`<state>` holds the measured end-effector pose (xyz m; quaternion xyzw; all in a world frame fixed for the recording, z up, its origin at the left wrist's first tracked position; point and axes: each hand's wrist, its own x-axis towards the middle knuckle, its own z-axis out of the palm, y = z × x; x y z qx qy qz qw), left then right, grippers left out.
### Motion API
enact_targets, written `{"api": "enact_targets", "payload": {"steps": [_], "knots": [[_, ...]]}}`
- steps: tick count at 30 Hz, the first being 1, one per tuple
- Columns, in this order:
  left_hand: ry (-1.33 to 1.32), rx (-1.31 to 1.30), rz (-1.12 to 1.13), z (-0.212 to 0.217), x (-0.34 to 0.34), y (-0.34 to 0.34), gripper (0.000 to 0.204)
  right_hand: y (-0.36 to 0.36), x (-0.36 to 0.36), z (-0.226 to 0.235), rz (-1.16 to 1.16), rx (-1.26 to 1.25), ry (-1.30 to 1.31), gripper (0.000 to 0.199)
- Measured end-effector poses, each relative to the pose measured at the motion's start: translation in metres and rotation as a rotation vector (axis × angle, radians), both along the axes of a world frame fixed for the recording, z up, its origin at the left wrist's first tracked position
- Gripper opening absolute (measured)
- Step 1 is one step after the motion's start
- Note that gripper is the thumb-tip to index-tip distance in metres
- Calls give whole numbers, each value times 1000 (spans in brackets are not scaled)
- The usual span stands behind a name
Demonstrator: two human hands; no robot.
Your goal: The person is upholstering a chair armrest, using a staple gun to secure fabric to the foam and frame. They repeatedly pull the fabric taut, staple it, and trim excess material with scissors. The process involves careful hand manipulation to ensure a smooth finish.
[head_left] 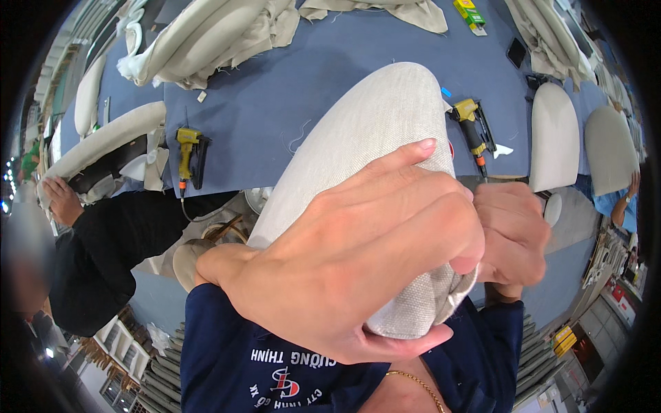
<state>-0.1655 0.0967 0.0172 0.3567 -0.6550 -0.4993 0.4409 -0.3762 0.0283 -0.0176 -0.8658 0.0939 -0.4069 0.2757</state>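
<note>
Gripping a fabric-covered cushion (365, 144) (beige weave) with left hand (344, 261), right hand (509, 234).

The upholstered cushion (372, 138) is showing a coarse, matt woven cloth in pale beige, its weave plainly visible where the hands are gripping it. The bench (275, 96) is wearing a smooth, matt blue covering, dotted with loose threads. Two staple guns (187, 155) (472, 127) are looking like yellow plastic with dark, slightly shiny metal parts. The loose fabric pieces (206, 34) are lying matt and frayed at the edges.
</note>
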Motion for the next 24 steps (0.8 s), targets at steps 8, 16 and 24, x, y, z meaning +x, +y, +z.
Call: {"api": "enact_targets", "payload": {"steps": [8,16,24], "knots": [[81,-61,70,3,14,-23,56,-3,19,-21,-88,232,-139,18],[46,-81,91,7,15,-25,51,10,20,-18,-205,370,-126,16],[35,-109,52,1,1,-27,38,11,-10,-3,-270,153,69,45]]}}
